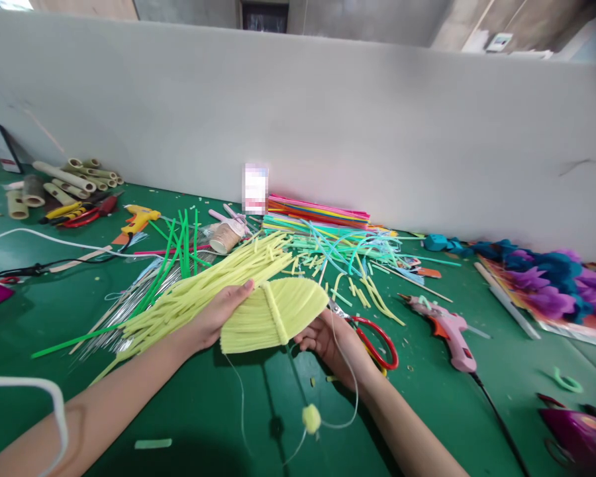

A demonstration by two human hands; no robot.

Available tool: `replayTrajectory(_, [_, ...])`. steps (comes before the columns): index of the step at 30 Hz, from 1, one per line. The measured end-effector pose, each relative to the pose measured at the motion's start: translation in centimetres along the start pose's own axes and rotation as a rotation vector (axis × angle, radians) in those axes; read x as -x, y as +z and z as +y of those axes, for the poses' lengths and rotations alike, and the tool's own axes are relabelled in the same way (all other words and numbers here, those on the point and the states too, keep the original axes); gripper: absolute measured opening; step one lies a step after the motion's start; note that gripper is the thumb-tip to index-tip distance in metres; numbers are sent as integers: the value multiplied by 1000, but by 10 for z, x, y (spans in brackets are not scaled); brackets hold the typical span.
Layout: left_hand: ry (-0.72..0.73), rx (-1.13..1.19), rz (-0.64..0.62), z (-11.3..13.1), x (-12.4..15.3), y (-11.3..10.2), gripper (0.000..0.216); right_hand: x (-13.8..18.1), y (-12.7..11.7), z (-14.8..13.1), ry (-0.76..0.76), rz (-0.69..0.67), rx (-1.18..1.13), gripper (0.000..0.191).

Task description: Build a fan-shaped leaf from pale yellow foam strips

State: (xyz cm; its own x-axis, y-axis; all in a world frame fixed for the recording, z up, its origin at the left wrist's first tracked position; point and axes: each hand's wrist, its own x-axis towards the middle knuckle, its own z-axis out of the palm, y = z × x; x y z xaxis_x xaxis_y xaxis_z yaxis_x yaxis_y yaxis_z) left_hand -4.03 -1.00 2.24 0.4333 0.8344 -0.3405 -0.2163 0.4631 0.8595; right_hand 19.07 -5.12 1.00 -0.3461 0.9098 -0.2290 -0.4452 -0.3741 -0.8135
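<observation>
Toward the tabletop's [203, 424] near edge, the left hand [221, 311] and right hand [335, 341] grip a yellow fan [251, 324]; sudden pulling could snag the looped cord [356, 396].

Bare left forearm [129, 391] enters from 8 o'clock; left hand [218, 315] set in a pinch, thumb uppermost, aimed at 2. Right forearm [402, 417] slants in from 5, right hand [335, 341] with fingers curled toward 10.
</observation>
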Motion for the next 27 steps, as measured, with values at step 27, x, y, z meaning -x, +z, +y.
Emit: replayTrajectory(27, [-13, -109, -125, -4, -3, -7, 53, 0, 2, 0, -27, 117, -121, 34])
